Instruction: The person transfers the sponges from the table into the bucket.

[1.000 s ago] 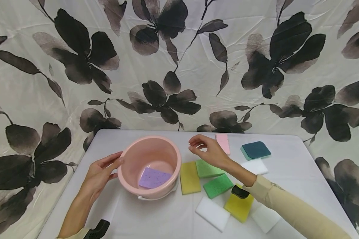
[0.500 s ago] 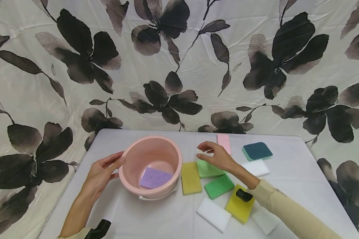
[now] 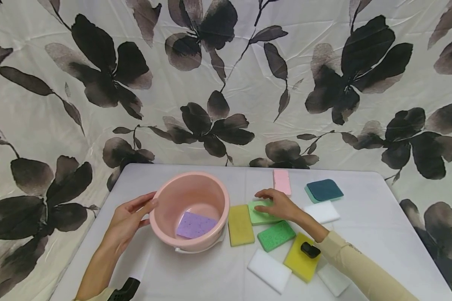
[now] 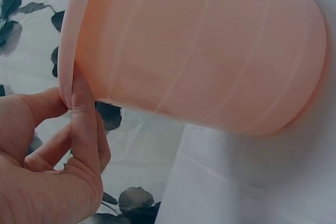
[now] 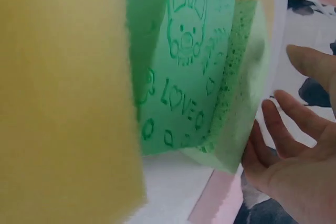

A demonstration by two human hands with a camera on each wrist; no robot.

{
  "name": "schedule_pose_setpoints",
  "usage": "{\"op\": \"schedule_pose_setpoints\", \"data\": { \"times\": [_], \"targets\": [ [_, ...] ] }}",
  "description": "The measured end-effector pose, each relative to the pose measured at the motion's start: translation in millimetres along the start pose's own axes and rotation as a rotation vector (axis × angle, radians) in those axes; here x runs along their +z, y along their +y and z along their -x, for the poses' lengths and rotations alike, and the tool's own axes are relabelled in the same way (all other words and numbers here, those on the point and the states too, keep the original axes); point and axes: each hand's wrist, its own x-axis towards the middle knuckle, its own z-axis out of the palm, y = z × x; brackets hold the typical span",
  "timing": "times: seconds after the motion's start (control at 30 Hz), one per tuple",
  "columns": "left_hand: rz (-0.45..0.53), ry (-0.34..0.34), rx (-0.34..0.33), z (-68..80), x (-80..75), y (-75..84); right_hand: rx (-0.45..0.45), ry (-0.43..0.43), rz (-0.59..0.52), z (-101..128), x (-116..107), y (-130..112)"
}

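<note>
My left hand holds the rim of a pink bucket on its left side. In the left wrist view, thumb and fingers pinch that rim. A purple sponge lies inside the bucket. My right hand hovers with loosely bent fingers over a light green sponge, partly covering it. From the right wrist, its fingers appear spread beside that sponge's edge; whether they touch cannot be told. Near it lie a green sponge embossed with a rabbit and a mustard-yellow sponge.
A pink sponge and a teal scouring sponge lie toward the back right. White pads and a bright yellow sponge are nearer the front, partly under the right forearm. A floral cloth hangs behind the white-covered table.
My right hand has moved right and down, away from the bucket's side, to the light green sponge. The left hand stays on the bucket's rim.
</note>
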Motion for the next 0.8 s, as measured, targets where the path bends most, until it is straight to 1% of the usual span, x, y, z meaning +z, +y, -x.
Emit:
{"op": "schedule_pose_setpoints", "data": {
  "times": [0.17, 0.3, 0.43, 0.6, 0.7, 0.8],
  "targets": [
    [0.026, -0.030, 0.004, -1.0, -1.3, -0.8, -0.020, -0.085, 0.138, 2, -1, 1],
    [0.042, -0.031, -0.011, -0.5, -1.9, 0.0, -0.061, -0.139, 0.186, 2, -3, -1],
    [0.042, -0.012, -0.025, 1.1, -1.3, 1.8, -0.093, -0.150, 0.187, 3, -6, -6],
    [0.044, -0.004, -0.025, 2.3, -0.9, 2.4, -0.104, -0.163, 0.188, 4, -12, -16],
    [0.047, -0.004, -0.023, 2.0, -0.7, 0.1, -0.126, -0.176, 0.240, 4, -17, -22],
    [0.052, -0.005, -0.023, 1.5, -0.6, -2.7, -0.129, -0.188, 0.296, 4, -22, -29]
  ]
}}
